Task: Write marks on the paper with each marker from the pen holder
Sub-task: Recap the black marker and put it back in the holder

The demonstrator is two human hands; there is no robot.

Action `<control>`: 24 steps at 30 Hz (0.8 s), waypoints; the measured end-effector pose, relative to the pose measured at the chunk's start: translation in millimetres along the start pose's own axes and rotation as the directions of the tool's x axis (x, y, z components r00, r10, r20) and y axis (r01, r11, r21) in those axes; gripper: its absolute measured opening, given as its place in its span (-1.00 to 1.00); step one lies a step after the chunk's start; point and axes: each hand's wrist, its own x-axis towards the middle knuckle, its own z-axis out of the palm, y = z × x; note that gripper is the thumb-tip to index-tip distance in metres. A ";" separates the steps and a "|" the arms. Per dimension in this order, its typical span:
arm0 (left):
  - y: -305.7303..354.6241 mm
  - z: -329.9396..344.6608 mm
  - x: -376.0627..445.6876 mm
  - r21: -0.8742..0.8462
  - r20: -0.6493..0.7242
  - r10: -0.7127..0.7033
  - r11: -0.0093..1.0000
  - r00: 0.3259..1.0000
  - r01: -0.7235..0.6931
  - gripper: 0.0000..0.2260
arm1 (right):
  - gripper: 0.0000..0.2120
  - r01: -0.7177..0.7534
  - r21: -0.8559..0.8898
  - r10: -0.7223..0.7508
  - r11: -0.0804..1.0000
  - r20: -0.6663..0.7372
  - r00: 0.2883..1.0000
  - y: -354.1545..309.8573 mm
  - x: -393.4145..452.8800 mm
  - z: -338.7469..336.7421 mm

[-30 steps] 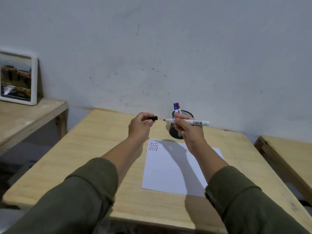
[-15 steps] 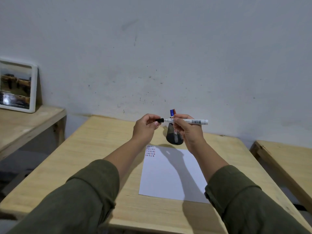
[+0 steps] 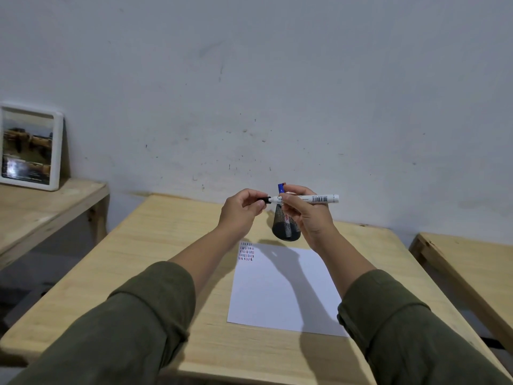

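Observation:
My right hand holds a white marker level above the table, its tip end pointing left. My left hand pinches the marker's black cap, which sits on the tip end. Behind my hands stands a black mesh pen holder with a blue-capped marker sticking out of it. A white paper lies on the wooden table below, with rows of short black, red and blue marks in its far left corner.
A framed picture leans on the wall on a lower wooden bench at the left. Another wooden bench stands at the right. A grey wall rises just behind the table.
My left hand has brought the black cap from a gap left of the tip onto the marker's end. The view has tilted upward a little.

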 end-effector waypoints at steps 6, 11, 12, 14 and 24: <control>6.7 4.0 -2.4 0.006 -0.005 0.015 1.000 1.000 -0.015 -0.85 | -0.79 -0.003 -0.047 0.006 0.999 0.063 0.998 -3.4 -4.4 -1.0; 11.8 3.4 -2.8 0.015 -0.002 0.003 1.000 1.000 -0.003 -0.83 | -0.79 0.007 -0.072 -0.001 0.997 0.078 0.997 -3.5 -8.5 -2.2; 12.0 2.5 -2.7 0.020 0.004 0.002 1.000 1.000 -0.002 -0.83 | -0.79 0.012 -0.072 -0.006 0.997 0.075 0.997 -2.5 -9.8 -1.8; 11.7 -0.2 -2.5 0.020 0.028 -0.002 1.000 1.000 0.002 -0.81 | -0.79 0.022 -0.065 -0.017 0.998 0.076 0.997 -0.7 -11.7 -1.1; 17.9 2.2 -7.0 -0.340 0.153 -0.326 0.869 0.933 0.360 -0.82 | -0.86 0.059 -0.208 -0.036 0.976 0.115 0.993 -1.6 -19.4 5.6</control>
